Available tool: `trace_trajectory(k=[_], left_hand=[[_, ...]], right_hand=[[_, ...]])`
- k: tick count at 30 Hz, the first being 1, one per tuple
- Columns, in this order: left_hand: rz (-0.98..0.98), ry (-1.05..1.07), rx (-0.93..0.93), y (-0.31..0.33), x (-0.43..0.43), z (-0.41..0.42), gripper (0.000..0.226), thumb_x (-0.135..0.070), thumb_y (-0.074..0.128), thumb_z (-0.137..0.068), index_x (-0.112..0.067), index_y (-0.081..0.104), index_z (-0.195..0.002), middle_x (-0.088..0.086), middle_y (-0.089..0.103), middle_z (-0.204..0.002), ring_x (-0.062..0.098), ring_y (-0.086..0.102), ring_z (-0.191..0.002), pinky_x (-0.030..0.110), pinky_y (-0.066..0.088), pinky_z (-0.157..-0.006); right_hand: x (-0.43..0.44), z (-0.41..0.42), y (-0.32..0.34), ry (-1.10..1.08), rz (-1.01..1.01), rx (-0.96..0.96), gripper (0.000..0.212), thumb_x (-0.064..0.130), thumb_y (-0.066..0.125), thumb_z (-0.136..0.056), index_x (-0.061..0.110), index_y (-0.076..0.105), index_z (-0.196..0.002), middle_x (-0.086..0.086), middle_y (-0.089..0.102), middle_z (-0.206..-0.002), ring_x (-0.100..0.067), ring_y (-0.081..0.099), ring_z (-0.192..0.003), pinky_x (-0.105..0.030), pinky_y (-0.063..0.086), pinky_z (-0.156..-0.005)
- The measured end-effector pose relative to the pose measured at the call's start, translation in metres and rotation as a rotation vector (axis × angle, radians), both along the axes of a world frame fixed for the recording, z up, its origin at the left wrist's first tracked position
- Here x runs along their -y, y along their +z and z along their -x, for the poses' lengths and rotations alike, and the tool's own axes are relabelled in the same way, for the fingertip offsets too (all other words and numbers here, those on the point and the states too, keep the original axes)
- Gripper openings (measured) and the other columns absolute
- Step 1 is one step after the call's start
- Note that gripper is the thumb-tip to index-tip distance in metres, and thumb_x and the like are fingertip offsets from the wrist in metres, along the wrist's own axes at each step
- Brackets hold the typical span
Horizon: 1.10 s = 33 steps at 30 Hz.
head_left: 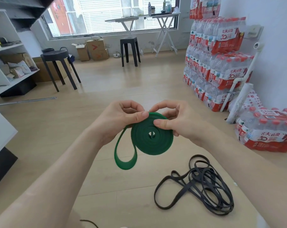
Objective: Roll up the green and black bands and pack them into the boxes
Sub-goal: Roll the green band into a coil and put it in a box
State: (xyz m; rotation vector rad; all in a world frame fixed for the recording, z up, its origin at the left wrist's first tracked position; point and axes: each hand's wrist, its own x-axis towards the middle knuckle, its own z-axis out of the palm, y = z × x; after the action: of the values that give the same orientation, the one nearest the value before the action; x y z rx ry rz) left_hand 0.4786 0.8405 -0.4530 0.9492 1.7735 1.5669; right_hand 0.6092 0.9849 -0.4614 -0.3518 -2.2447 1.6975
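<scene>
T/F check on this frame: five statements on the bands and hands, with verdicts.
1. Both the left hand and the right hand hold the green band. True.
2. The green band is fully rolled. False: a loose loop hangs at the coil's lower left.
3. The black bands are rolled up. False: they lie in a loose tangle on the table.
4. The black bands lie to the right of the green band. True.
5. One hand touches the black bands. False: neither does.

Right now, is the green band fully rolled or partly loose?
Partly rolled. Most of the green band forms a coil pinched by the left hand and right hand; one loose loop dangles.
</scene>
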Motion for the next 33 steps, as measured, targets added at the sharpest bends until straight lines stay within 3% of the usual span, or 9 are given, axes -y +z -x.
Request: trace_trajectory(k=[3, 7, 12, 16, 17, 19, 21, 29, 33], left_hand=[[0.055, -0.005, -0.017, -0.002, 0.002, 0.005, 0.018, -0.019, 0.072, -0.073, -0.006, 0.069, -0.084, 0.010, 0.072, -0.083, 0.020, 0.067, -0.076, 0.028, 0.056, -0.075], [0.016, 0.056, -0.116, -0.002, 0.000, 0.001, 0.010, -0.013, 0.069, -0.081, -0.004, 0.066, -0.082, 0.008, 0.072, -0.074, 0.016, 0.066, -0.066, 0.021, 0.053, -0.061], [-0.094, 0.173, -0.142, -0.004, -0.007, -0.006, 0.014, -0.012, 0.068, -0.084, 0.001, 0.064, -0.083, 0.011, 0.068, -0.072, 0.015, 0.061, -0.060, 0.020, 0.051, -0.057], [-0.128, 0.216, -0.005, -0.006, -0.011, -0.012, 0.017, -0.016, 0.070, -0.082, 0.000, 0.064, -0.080, 0.010, 0.066, -0.071, 0.015, 0.062, -0.058, 0.021, 0.051, -0.055], [-0.130, 0.223, 0.040, -0.007, -0.012, -0.012, 0.017, -0.018, 0.070, -0.080, -0.002, 0.064, -0.079, 0.009, 0.066, -0.071, 0.017, 0.062, -0.059, 0.022, 0.052, -0.056], [-0.114, 0.235, 0.086, -0.009, -0.014, -0.012, 0.023, -0.027, 0.072, -0.074, -0.005, 0.066, -0.079, 0.009, 0.065, -0.074, 0.022, 0.059, -0.065, 0.028, 0.051, -0.064], [-0.089, 0.243, 0.105, -0.010, -0.014, -0.012, 0.031, -0.037, 0.074, -0.066, -0.009, 0.068, -0.079, 0.007, 0.063, -0.077, 0.022, 0.051, -0.073, 0.035, 0.043, -0.073], [-0.210, 0.330, 0.349, -0.014, -0.025, -0.019, 0.020, -0.024, 0.072, -0.075, -0.008, 0.062, -0.073, 0.003, 0.066, -0.064, 0.013, 0.058, -0.051, 0.021, 0.050, -0.053], [-0.269, 0.342, 0.375, -0.015, -0.026, -0.019, 0.015, -0.016, 0.069, -0.081, -0.004, 0.062, -0.076, 0.003, 0.067, -0.065, 0.011, 0.061, -0.055, 0.018, 0.051, -0.055]], right_hand=[[-0.001, -0.002, 0.000, -0.027, 0.047, 0.003, 0.020, 0.002, 0.071, -0.082, 0.019, 0.070, -0.093, -0.015, 0.069, -0.082, -0.007, 0.056, -0.053, -0.015, 0.036, -0.041], [-0.001, -0.001, -0.001, -0.058, 0.110, -0.007, 0.019, 0.004, 0.071, -0.082, 0.021, 0.071, -0.089, -0.013, 0.068, -0.080, -0.009, 0.055, -0.052, -0.015, 0.032, -0.040], [-0.005, 0.001, -0.001, -0.092, 0.222, -0.063, 0.019, 0.002, 0.070, -0.081, 0.020, 0.073, -0.086, -0.016, 0.068, -0.081, -0.019, 0.056, -0.061, -0.018, 0.032, -0.041], [-0.008, 0.002, -0.001, -0.111, 0.306, -0.096, 0.019, 0.000, 0.070, -0.080, 0.017, 0.074, -0.088, -0.019, 0.071, -0.090, -0.031, 0.065, -0.078, -0.045, 0.049, -0.073], [-0.008, 0.001, -0.001, -0.115, 0.322, -0.100, 0.019, 0.000, 0.069, -0.080, 0.016, 0.073, -0.089, -0.019, 0.071, -0.091, -0.028, 0.066, -0.076, -0.042, 0.050, -0.073], [-0.008, 0.000, 0.000, -0.134, 0.355, -0.106, 0.018, -0.002, 0.067, -0.082, 0.013, 0.071, -0.093, -0.019, 0.070, -0.090, -0.017, 0.065, -0.063, -0.022, 0.048, -0.053], [-0.010, -0.001, 0.001, -0.176, 0.406, -0.124, 0.019, -0.004, 0.065, -0.083, 0.010, 0.069, -0.095, -0.017, 0.067, -0.086, -0.010, 0.060, -0.052, -0.013, 0.036, -0.038], [-0.014, 0.001, -0.002, -0.282, 0.535, -0.202, 0.019, -0.001, 0.066, -0.083, 0.017, 0.070, -0.089, -0.010, 0.068, -0.079, -0.012, 0.052, -0.056, -0.015, 0.022, -0.034], [-0.013, 0.003, -0.001, -0.358, 0.614, -0.230, 0.019, 0.001, 0.066, -0.084, 0.019, 0.070, -0.089, -0.005, 0.069, -0.076, -0.009, 0.054, -0.052, -0.014, 0.025, -0.033]])
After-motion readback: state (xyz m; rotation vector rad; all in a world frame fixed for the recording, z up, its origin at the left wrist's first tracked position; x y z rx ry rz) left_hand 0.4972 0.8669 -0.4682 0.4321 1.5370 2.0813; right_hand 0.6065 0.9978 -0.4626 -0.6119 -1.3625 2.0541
